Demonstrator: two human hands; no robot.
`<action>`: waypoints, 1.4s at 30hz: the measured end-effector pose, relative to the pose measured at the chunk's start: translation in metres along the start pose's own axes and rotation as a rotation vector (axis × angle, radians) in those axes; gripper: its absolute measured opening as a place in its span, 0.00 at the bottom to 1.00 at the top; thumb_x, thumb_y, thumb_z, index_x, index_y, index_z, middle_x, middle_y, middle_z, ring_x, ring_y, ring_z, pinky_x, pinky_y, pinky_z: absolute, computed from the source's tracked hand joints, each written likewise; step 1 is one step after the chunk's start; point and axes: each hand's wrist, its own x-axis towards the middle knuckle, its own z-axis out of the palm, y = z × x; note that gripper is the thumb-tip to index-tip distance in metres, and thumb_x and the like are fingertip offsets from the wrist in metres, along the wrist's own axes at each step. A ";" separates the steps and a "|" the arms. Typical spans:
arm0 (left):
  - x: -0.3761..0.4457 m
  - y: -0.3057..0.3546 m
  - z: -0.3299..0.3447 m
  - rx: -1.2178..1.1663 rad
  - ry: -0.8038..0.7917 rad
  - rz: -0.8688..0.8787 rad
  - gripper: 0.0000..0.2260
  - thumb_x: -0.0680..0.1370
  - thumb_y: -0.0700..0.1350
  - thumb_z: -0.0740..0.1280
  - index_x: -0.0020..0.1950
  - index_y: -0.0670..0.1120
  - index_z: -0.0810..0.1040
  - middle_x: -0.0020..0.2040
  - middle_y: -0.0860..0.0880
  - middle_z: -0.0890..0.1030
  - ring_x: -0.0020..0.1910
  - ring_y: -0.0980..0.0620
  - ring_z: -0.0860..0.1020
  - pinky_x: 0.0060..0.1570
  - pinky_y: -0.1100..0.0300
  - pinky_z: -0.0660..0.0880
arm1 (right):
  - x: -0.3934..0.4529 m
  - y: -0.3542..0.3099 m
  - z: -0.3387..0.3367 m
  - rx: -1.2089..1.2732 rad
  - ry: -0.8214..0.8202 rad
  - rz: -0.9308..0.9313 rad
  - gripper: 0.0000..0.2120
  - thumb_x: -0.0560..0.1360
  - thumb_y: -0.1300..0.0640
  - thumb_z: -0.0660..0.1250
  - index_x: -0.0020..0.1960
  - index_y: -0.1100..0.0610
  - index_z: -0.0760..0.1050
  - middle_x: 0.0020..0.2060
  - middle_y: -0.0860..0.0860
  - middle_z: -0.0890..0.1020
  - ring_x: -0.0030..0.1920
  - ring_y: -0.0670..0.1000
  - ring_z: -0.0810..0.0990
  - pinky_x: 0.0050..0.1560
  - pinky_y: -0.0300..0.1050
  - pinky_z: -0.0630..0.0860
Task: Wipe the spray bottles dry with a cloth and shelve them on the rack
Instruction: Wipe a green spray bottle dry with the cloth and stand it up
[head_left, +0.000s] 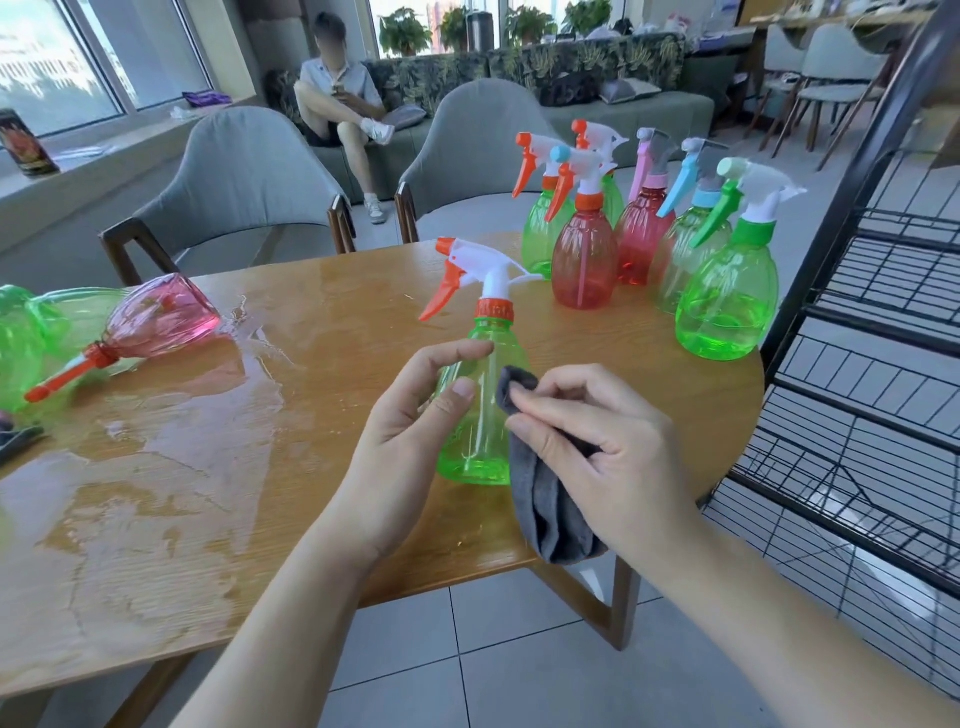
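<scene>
A green spray bottle with a white head and orange trigger stands upright near the table's front edge. My left hand curls loosely around its left side, thumb and forefinger touching the body. My right hand pinches a grey cloth against the bottle's right side; the cloth hangs down over the table edge. Several upright bottles, red and green among them, are grouped at the table's far right. A black wire rack stands to the right of the table.
The wooden table is wet, with a wide puddle on its left half. A pink bottle and green bottles lie tipped over at the left edge. Two grey chairs stand behind the table. A seated person is on a sofa beyond.
</scene>
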 end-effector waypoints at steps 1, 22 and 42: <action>0.001 0.000 0.001 -0.021 0.009 -0.006 0.12 0.83 0.50 0.67 0.65 0.54 0.81 0.65 0.45 0.81 0.67 0.39 0.77 0.72 0.27 0.66 | -0.003 0.000 0.000 -0.004 -0.025 -0.026 0.09 0.77 0.62 0.75 0.57 0.62 0.87 0.47 0.53 0.82 0.47 0.48 0.81 0.50 0.39 0.77; 0.004 -0.002 -0.002 -0.019 -0.055 -0.004 0.16 0.79 0.53 0.71 0.66 0.53 0.82 0.70 0.40 0.79 0.72 0.28 0.72 0.73 0.23 0.62 | 0.003 0.005 -0.014 -0.140 -0.091 -0.200 0.08 0.78 0.62 0.75 0.57 0.61 0.87 0.48 0.56 0.82 0.45 0.53 0.80 0.50 0.42 0.77; 0.002 0.003 0.002 -0.016 -0.110 -0.006 0.14 0.83 0.48 0.69 0.68 0.56 0.82 0.71 0.46 0.80 0.74 0.39 0.75 0.75 0.28 0.64 | 0.018 0.006 -0.017 -0.059 0.007 0.040 0.09 0.79 0.59 0.72 0.58 0.59 0.86 0.49 0.52 0.82 0.50 0.43 0.80 0.54 0.30 0.71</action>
